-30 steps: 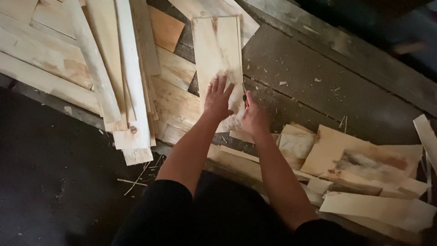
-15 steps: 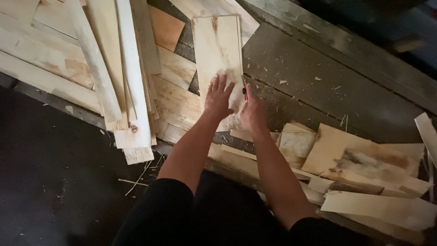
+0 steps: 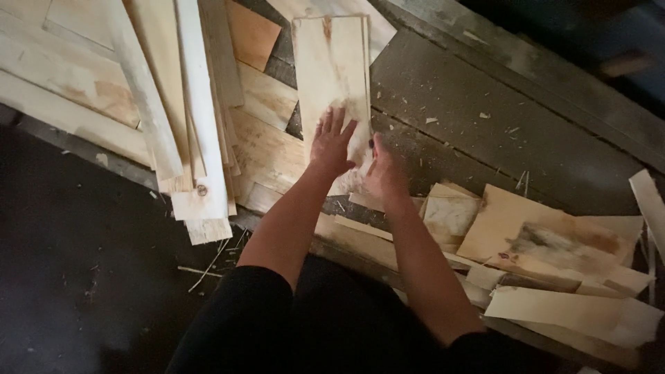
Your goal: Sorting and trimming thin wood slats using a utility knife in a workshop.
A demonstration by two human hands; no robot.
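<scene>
Head view — left hand (image 3: 331, 144) flat on pale veneer sheet (image 3: 330, 66); right hand (image 3: 383, 173) beside

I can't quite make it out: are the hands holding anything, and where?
The left hand lies flat on the near end of a pale board, pressing rather than gripping. The right hand is at its near right edge; whether it grips cannot be told.

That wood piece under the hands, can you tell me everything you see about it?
The wood sheet is a thin, pale, rectangular piece with brownish streaks and a darker stain near its far end. It lies flat on the dark workbench, its long side pointing away from the person and its left side overlapping other boards. The left hand presses flat on its near end with fingers spread; the right hand is at its near right corner, blurred.
</scene>
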